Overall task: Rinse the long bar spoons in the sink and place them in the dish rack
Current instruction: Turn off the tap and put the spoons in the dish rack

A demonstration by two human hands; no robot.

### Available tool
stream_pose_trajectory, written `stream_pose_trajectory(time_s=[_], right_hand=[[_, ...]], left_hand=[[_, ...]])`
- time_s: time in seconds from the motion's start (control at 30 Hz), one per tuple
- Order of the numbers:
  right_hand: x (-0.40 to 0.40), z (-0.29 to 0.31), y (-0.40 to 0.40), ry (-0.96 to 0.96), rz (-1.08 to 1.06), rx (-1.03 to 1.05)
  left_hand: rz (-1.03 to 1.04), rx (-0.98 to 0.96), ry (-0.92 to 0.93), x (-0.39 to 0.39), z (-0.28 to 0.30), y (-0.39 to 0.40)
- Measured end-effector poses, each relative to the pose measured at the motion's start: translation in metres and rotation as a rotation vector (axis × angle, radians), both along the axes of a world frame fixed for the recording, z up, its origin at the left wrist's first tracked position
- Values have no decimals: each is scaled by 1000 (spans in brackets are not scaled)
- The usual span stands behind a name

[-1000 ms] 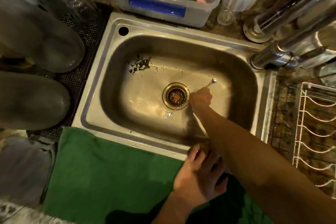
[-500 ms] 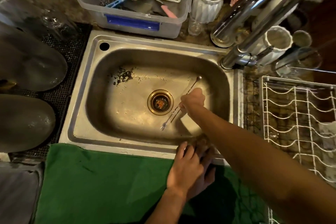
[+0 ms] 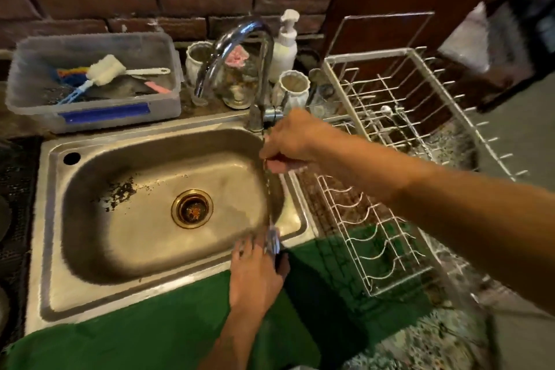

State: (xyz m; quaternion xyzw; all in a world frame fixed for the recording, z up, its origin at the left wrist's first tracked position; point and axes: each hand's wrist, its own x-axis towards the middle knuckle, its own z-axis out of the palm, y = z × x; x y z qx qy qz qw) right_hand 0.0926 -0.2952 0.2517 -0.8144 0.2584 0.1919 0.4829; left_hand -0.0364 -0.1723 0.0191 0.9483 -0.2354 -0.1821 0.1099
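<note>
My right hand is shut on the long bar spoons, above the right end of the steel sink. The spoons hang down from the fist as a blurred streak. Their shiny lower ends are just over the sink's front rim, close to the fingertips of my left hand. That hand lies on the front rim and the green towel, holding nothing. The white wire dish rack stands to the right of the sink, with one thin utensil in its back part.
A curved chrome faucet rises behind the sink, right by my right hand. No water runs from it. A clear tub of brushes stands at the back left, white cups and a soap pump behind the faucet. Dark crumbs lie in the basin.
My right hand has lifted the spoons off the basin floor and carried them up to the right, near the faucet base. The view has tilted up. My left hand stays on the rim.
</note>
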Motion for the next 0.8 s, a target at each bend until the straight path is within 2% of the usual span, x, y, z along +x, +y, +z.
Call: stream_pose_trajectory(time_s=[0.17,0.3,0.43,0.57,0.8], right_hand=[[-40,93,-65,0,-3,44],[-62,128,-120,-5,-25,-75],[-72,112,-156,16,-38,-334],[-73,66,-172,56,106,-588],[-75,20,-176,122,228,-716]], left_hand=[[-29,9,-47,0,-5,1],[-19,30,-74,-2,-9,1],[-2,37,-85,-1,-9,0],[9,33,-83,-1,-13,-1],[12,39,-75,-1,-14,0]])
